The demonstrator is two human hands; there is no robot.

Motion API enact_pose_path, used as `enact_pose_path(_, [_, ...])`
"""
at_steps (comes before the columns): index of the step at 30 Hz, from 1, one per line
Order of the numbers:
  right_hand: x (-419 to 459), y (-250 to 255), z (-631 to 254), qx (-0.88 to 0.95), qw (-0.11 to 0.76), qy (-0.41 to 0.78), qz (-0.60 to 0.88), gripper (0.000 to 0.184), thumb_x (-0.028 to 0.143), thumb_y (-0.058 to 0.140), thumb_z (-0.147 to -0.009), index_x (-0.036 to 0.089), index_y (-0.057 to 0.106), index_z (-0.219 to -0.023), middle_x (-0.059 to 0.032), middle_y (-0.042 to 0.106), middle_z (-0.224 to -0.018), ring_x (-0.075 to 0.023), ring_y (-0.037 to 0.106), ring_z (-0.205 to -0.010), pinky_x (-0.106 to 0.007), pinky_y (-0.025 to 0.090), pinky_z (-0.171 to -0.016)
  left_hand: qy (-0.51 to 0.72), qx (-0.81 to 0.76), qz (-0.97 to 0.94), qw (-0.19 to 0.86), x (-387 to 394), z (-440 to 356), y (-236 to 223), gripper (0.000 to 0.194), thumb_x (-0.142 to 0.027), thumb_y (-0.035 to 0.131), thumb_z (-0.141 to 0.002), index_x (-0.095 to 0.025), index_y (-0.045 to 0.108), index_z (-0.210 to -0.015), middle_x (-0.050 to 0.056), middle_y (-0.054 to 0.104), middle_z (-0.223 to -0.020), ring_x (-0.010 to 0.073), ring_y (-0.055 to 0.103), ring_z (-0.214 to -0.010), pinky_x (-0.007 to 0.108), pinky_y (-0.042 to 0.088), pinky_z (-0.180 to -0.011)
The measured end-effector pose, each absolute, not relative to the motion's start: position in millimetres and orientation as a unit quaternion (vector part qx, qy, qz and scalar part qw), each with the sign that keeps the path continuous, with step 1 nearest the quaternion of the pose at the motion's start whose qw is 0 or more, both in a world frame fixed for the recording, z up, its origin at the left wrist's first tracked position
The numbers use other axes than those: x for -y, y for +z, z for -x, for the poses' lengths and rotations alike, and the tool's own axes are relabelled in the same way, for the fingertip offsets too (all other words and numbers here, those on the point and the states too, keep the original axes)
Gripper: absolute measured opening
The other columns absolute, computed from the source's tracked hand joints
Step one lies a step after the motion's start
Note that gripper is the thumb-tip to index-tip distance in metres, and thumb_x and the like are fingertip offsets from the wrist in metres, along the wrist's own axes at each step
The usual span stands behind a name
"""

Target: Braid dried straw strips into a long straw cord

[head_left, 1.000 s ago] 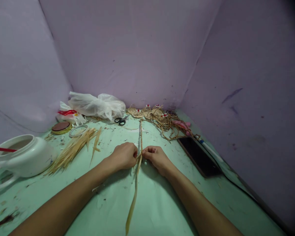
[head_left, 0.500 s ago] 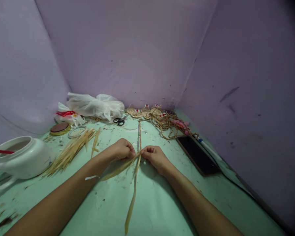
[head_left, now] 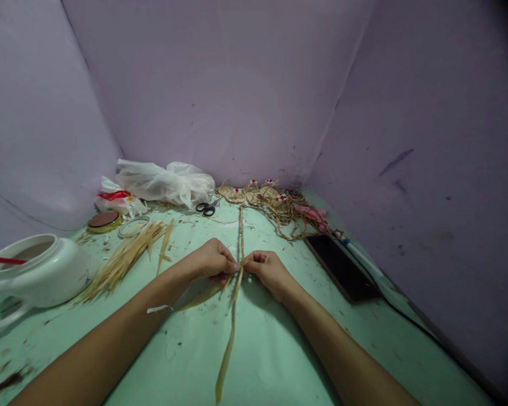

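Observation:
My left hand [head_left: 211, 260] and my right hand [head_left: 267, 269] meet at the middle of the green table [head_left: 271, 361], both pinched shut on the near end of a thin twisted straw cord [head_left: 241, 228] that runs away towards the back. Two loose straw strips hang from the pinch: a long one [head_left: 227, 349] trails towards me, a shorter one [head_left: 198, 298] lies under my left wrist. A small white scrap sticks to my left forearm.
A bundle of straw strips [head_left: 125, 258] lies left of my hands. A white pot [head_left: 38, 270] with a red stick stands far left. Scissors [head_left: 205, 208], plastic bags [head_left: 165, 183], a round tin [head_left: 104, 221], woven straw pieces [head_left: 275, 206] and a dark phone [head_left: 341, 266] lie beyond.
My left hand shifted slightly up and right towards the cord. A second straw strip, hidden a second ago, now shows spread out under my left wrist.

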State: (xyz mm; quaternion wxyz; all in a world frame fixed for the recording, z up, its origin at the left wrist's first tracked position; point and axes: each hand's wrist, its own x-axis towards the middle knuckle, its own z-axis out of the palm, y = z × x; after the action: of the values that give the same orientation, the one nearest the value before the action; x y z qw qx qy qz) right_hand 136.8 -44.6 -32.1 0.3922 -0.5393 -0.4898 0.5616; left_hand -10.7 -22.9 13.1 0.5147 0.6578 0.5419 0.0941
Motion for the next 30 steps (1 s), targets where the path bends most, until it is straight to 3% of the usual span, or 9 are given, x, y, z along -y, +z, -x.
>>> enact_pose_path(7, [44, -33, -136, 0.487, 0.404, 0.563, 0.532, 0.008, 0.019, 0.054, -0.058, 0.014, 0.049, -0.055, 0.0092, 0.038, -0.039, -0.0017, 0.023, -0.035, -0.019, 0.017, -0.040, 0.151, -0.566, -0.635, 0.503, 17, 3, -3, 0.007, -0.020, 0.054, -0.050, -0.012, 0.054, -0.049, -0.005, 0.037, -0.033, 0.0054, 0.031, -0.033, 0.019, 0.024, -0.035])
enact_pose_path(12, [42, -38, -135, 0.500, 0.425, 0.561, 0.505, 0.008, 0.019, 0.056, -0.055, 0.013, 0.051, -0.053, 0.0054, 0.047, -0.044, -0.0037, 0.035, -0.042, -0.019, 0.025, -0.044, 0.092, -0.639, -0.535, 0.545, 14, -3, 1, 0.012, -0.016, 0.051, -0.048, -0.015, 0.042, -0.041, -0.005, 0.032, -0.029, 0.0047, 0.027, -0.028, 0.018, 0.017, -0.031])
enact_pose_path(18, [44, -35, -136, 0.493, 0.427, 0.558, 0.513, 0.005, 0.017, 0.055, -0.055, 0.013, 0.052, -0.053, 0.0052, 0.048, -0.043, -0.0042, 0.035, -0.041, -0.019, 0.024, -0.043, 0.150, -0.556, -0.471, 0.669, 15, -3, -2, 0.006, -0.013, 0.053, -0.053, -0.010, 0.052, -0.048, 0.000, 0.047, -0.036, 0.0057, 0.039, -0.032, 0.016, 0.027, -0.033])
enact_pose_path(26, [45, -28, -137, 0.468, 0.416, 0.581, 0.521, 0.013, 0.020, 0.062, -0.054, 0.014, 0.051, -0.054, 0.0084, 0.037, -0.038, -0.0033, 0.027, -0.038, -0.019, 0.020, -0.041, 0.157, -0.623, -0.570, 0.512, 22, -6, -2, 0.025, -0.030, 0.065, -0.055, -0.014, 0.047, -0.051, -0.005, 0.038, -0.029, 0.0047, 0.029, -0.026, 0.017, 0.016, -0.030])
enact_pose_path(30, [46, -27, -138, 0.463, 0.409, 0.590, 0.520, 0.014, 0.022, 0.063, -0.054, 0.014, 0.052, -0.057, 0.0083, 0.038, -0.038, -0.0026, 0.024, -0.036, -0.020, 0.016, -0.040, 0.163, -0.581, -0.549, 0.578, 25, -7, -3, 0.022, -0.032, 0.063, -0.059, -0.015, 0.049, -0.060, -0.006, 0.040, -0.029, 0.0044, 0.027, -0.024, 0.017, 0.018, -0.030])
